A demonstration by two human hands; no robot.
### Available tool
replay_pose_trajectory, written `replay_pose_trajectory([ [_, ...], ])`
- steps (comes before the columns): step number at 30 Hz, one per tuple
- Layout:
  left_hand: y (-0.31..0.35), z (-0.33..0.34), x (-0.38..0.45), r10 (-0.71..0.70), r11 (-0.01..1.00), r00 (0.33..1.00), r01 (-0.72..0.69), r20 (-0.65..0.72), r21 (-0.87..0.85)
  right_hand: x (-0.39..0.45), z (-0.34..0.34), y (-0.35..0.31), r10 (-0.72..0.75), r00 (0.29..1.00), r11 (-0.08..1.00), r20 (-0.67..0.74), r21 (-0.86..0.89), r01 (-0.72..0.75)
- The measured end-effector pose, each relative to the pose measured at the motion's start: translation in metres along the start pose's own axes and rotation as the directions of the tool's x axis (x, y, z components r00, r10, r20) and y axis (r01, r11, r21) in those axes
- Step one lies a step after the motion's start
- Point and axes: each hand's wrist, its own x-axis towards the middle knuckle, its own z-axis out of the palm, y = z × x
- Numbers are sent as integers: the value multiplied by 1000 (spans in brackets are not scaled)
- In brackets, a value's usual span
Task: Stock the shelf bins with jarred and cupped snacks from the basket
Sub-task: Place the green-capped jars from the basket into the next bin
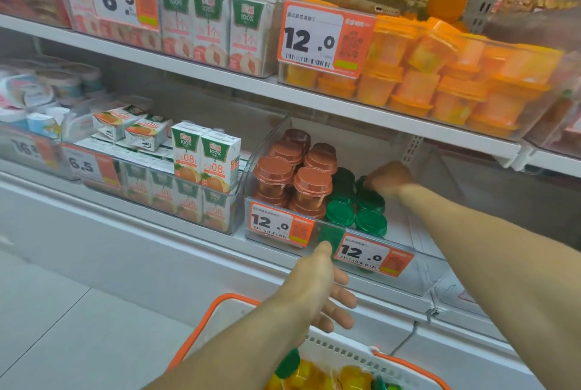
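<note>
A: Where is the right hand [390, 180]?

B: Deep in the clear shelf bin [418, 276], at the back of the green-lidded cups [371, 222]. It is blurred, so I cannot tell whether its fingers curl round a cup or only press on a lid. It sits at the rear row, probably so the front fills last.

A: And the left hand [317, 289]?

B: Fingers relaxed and spread, holding nothing. It hovers just in front of the bin's lip, between the 2 orange price tags marked 12.0 [280, 224], above the basket [220, 304].

A: What remains in the basket?

B: Yellow cups with green lids [292, 367], so stocking looks unfinished.

A: Why are the cups arranged that way?

B: Brown-lidded cups [295, 174] are stacked on the bin's left, green on the right, each kind behind its own tag. The upper bin of orange-lidded cups [440, 75] looks full.
</note>
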Motion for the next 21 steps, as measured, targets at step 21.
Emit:
replay_pose_trajectory([
  [21, -50, 21, 2, -96, 557, 995, 26, 34, 830, -258, 16, 26, -601, 756, 700, -259, 286, 655],
])
